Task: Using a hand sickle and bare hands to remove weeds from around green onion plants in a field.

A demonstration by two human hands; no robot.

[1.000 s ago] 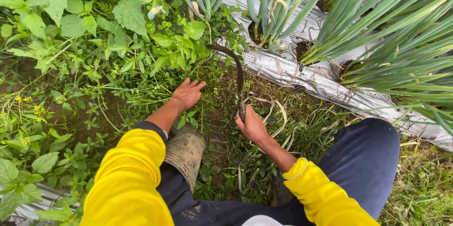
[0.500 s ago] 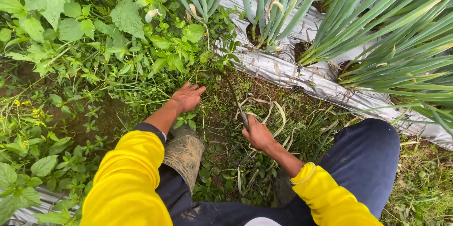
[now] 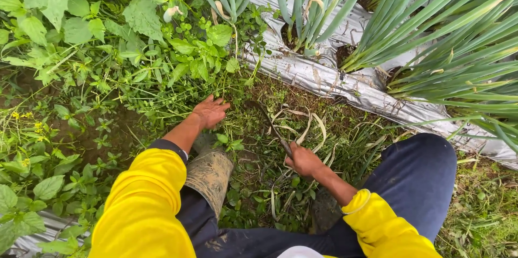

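Yellow-sleeved hands: left hand (image 3: 209, 111) spread open on weeds (image 3: 162, 74); right hand (image 3: 303, 160) fisted around sickle (image 3: 270, 123).

The place was an outdoor garden plot in soft daylight, without hard shadows. The ground (image 3: 259, 177) was dark, damp soil, covered with low grass and dry yellow leaves. On the left grew thick broad-leaved weeds (image 3: 108, 37), some with small yellow flowers (image 3: 24, 115). A raised bed under silver plastic mulch (image 3: 345, 83) ran diagonally across the upper right, and tall green onion plants (image 3: 431, 26) stood in its holes.
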